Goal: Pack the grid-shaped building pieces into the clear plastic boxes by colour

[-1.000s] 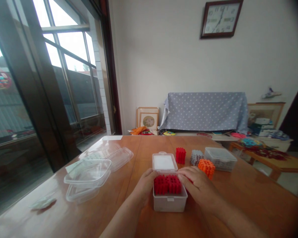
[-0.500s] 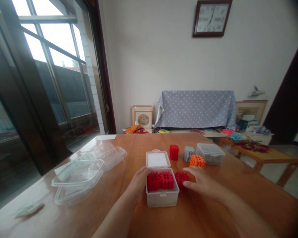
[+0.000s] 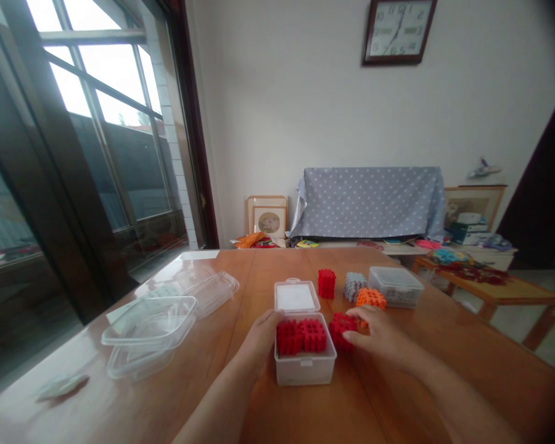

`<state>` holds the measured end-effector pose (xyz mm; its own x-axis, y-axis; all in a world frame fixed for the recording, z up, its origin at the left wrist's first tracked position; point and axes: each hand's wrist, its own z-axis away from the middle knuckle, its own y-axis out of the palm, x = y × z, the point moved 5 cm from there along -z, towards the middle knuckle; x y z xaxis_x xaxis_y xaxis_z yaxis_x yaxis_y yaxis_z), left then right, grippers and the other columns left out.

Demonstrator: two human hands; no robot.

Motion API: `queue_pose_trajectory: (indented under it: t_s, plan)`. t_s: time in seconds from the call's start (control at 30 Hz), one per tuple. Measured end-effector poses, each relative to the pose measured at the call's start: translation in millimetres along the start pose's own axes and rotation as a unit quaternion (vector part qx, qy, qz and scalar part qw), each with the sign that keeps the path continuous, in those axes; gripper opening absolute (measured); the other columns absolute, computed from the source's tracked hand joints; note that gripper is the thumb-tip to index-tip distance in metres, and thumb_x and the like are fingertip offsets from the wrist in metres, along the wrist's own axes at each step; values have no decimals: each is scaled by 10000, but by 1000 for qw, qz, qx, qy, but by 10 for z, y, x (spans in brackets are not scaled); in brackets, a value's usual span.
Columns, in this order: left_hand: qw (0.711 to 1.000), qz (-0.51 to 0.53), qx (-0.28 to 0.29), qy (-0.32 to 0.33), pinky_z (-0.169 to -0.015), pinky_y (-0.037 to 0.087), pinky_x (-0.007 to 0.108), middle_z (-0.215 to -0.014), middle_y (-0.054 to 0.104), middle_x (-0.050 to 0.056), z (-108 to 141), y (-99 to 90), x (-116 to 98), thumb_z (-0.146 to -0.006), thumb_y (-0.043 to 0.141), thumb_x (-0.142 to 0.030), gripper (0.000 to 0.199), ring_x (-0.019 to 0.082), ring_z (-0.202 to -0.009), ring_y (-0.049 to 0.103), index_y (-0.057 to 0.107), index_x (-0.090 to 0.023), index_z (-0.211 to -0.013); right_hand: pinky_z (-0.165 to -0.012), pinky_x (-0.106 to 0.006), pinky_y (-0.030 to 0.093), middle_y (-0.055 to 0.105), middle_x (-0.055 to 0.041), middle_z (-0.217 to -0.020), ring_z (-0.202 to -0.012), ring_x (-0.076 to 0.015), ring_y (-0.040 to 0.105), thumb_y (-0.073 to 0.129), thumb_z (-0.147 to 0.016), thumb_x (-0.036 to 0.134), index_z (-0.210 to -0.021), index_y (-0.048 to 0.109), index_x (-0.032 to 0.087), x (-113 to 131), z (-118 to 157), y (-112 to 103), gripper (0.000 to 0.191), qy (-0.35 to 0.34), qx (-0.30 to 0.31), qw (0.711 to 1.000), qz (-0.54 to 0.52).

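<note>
The wall clock (image 3: 399, 32) bears numerals including 10, 11, 12.

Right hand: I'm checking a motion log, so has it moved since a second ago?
Yes. The right hand has moved to the right, away from the open box, judged against the upright red block standing farther back.

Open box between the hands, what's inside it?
Red, notched pieces sit side by side inside the open box. Whatever lies beneath them is covered, so I can't tell what's there.

a red slotted block (image 3: 340, 327), just beside the open box (image 3: 304, 372)
</note>
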<state>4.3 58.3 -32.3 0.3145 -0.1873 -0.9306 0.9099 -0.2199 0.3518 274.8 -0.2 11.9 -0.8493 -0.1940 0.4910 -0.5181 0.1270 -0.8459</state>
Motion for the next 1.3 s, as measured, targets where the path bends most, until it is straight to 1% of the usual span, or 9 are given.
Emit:
queue_pose_trajectory:
  t_s: [0.1,0.23,0.37,0.5,0.67,0.8,1.0,1.1,1.3]
  plan:
    - [1000,17,19,-8,-899,503,368,-938,762,100,-14,14,6,-821,704,-482,367,253,-897,707,711,-142,-960,-969,-413,450,662,-109,-1194,-1117,-290,591,649,-836,539,-1201,658,205,145,-44,-107,495,-16,-46,999,6]
    - [997,52,62,-8,-963,495,420,-1048,766,138,-19,42,3,-843,667,-566,527,298,-993,712,710,-144,-1157,-991,-404,446,633,-94,-1240,-1146,-278,569,663,-835,513,-1208,657,224,577,-124,-132,472,-81,-56,995,14]
    - [995,65,78,7,-981,492,456,-1067,764,155,8,43,-32,-862,622,-611,623,326,-1037,705,680,-119,-1240,-995,-414,444,622,-90,-1247,-1134,-281,555,690,-812,480,-1168,690,243,1011,-206,29,428,-125,-30,991,43]
    - [994,65,81,16,-979,485,445,-1075,762,157,45,42,-86,-855,632,-609,648,331,-1042,700,665,-108,-1266,-1064,-441,397,584,-106,-1339,-1221,-308,509,712,-787,446,-1137,721,228,1238,-282,230,412,-133,-3,987,89]
    - [996,58,68,10,-935,490,427,-1059,759,173,70,41,-117,-829,646,-630,666,335,-1021,695,688,-91,-1217,-1144,-498,296,493,-109,-1485,-1385,-353,378,711,-784,499,-1177,727,252,1309,-331,362,464,-138,28,983,115]
    - [997,45,64,17,-886,489,385,-1001,763,145,56,20,-106,-847,626,-606,580,302,-963,698,712,-111,-1138,-1156,-508,270,457,-95,-1527,-1419,-344,343,721,-776,528,-1209,716,285,1296,-327,368,496,-131,26,985,106]
    - [1000,12,12,20,-676,465,285,-788,717,63,42,-43,-80,-727,756,-337,248,188,-708,646,666,-129,-829,-1126,-537,291,513,-73,-1484,-1409,-343,358,664,-835,513,-1150,745,324,1232,-308,383,377,-123,23,988,88]
    - [999,25,37,7,-661,475,280,-808,716,57,70,8,-90,-669,746,-204,215,170,-672,643,645,-133,-845,-1109,-547,307,532,-64,-1470,-1401,-349,369,666,-837,507,-1142,751,346,1202,-314,414,355,-122,24,989,82]
    - [999,23,47,-5,-660,498,284,-828,726,58,87,61,-106,-611,658,-76,335,173,-660,654,634,-132,-941,-1115,-559,294,545,-72,-1458,-1393,-363,376,685,-824,510,-1148,751,355,1154,-321,445,364,-108,22,992,60]
